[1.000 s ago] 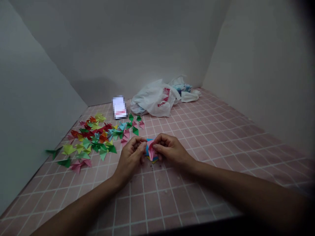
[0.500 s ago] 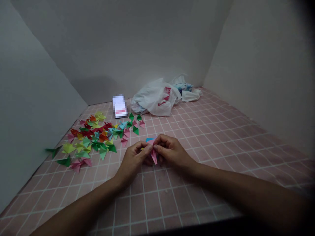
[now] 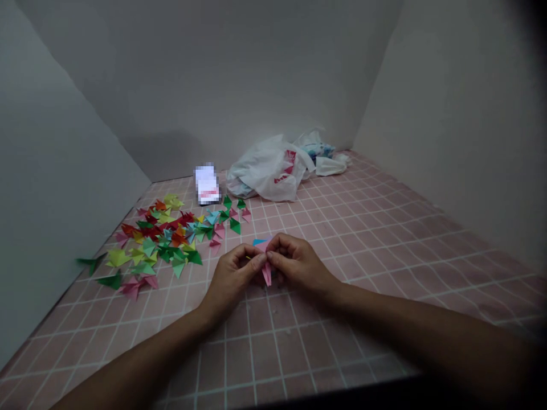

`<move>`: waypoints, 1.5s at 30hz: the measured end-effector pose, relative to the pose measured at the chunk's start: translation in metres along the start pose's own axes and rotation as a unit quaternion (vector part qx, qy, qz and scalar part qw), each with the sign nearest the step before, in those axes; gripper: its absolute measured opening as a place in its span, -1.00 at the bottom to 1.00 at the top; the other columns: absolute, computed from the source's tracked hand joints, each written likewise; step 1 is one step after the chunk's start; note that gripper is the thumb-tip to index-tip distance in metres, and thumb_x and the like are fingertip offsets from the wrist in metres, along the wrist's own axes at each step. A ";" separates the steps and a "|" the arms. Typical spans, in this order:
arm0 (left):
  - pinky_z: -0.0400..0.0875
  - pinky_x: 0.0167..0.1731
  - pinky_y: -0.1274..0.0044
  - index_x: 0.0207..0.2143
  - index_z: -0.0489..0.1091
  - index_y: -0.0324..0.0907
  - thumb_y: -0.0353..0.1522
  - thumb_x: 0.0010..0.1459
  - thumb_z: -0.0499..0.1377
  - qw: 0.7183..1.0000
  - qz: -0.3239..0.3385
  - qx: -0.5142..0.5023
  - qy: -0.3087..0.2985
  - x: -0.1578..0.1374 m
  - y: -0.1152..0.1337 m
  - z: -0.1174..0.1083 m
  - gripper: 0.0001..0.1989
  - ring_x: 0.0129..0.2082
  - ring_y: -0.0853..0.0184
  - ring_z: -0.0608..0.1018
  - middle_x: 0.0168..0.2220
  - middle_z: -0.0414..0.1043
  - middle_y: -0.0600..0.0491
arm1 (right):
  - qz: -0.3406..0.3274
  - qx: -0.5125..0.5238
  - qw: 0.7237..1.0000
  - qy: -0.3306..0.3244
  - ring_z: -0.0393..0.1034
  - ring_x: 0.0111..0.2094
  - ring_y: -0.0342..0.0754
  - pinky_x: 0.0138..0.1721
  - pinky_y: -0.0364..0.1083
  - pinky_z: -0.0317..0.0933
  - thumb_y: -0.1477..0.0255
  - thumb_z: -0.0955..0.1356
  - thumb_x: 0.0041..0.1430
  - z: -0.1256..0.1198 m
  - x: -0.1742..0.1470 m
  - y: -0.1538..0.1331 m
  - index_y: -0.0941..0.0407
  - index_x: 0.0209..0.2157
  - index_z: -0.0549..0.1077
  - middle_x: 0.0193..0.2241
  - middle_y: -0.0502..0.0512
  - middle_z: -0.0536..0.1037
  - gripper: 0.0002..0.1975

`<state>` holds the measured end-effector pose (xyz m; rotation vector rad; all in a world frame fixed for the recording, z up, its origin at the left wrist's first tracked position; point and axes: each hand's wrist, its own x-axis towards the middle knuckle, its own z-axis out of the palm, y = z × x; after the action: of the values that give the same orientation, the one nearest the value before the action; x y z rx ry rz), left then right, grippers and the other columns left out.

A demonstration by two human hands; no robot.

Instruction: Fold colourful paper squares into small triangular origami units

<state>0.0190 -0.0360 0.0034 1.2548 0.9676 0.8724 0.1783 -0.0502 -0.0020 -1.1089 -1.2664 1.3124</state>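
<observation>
A folded pink paper piece (image 3: 266,274) with narrow points hanging downward is pinched between both hands, above the checked cloth. My left hand (image 3: 237,270) grips it from the left with thumb and forefinger. From the right, my right hand (image 3: 298,259) pinches its upper part, thumb against the fold. Just beyond the fingers shows a bit of blue paper (image 3: 258,242); whether it lies on the cloth or is held, I cannot tell. The fingers cover much of the pink piece.
Many folded paper birds (image 3: 166,233) in several colours lie scattered at the left. Behind them a lit phone (image 3: 207,185) leans upright. A white plastic bag (image 3: 269,168) and another crumpled bag (image 3: 318,149) rest near the back wall. The pink checked cloth (image 3: 384,239) covers the surface.
Both hands keep their pinch on the pink paper. Its lower points have shifted very slightly left; otherwise the scene looks the same.
</observation>
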 end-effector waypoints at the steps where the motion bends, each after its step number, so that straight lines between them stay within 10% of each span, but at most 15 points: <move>1: 0.37 -0.46 0.63 -0.38 0.44 -0.25 -0.24 0.04 0.32 1.000 -0.002 -0.005 0.000 0.000 0.000 0.000 -0.75 -0.50 0.46 0.48 -0.47 0.46 0.11 | -0.003 -0.004 1.000 0.004 0.29 -0.61 -0.19 -0.59 -0.19 0.18 0.38 0.36 0.09 0.000 0.000 -0.001 0.12 -0.45 0.34 -0.60 -0.06 0.40 -0.87; 45: 0.21 -0.52 0.60 -0.48 0.39 -0.23 -0.25 0.10 0.19 0.990 0.027 0.139 -0.004 0.000 0.003 -0.002 -0.78 -0.54 0.44 0.33 -0.53 0.35 0.11 | 0.002 0.007 0.999 -0.045 0.25 -0.66 -0.22 -0.64 -0.21 0.14 0.30 0.32 0.18 -0.001 -0.004 -0.007 0.12 -0.43 0.32 -0.61 -0.07 0.39 -0.80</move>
<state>0.0176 -0.0348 0.0062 1.5263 1.0793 0.7927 0.1805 -0.0545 0.0046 -1.0532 -1.3187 1.3862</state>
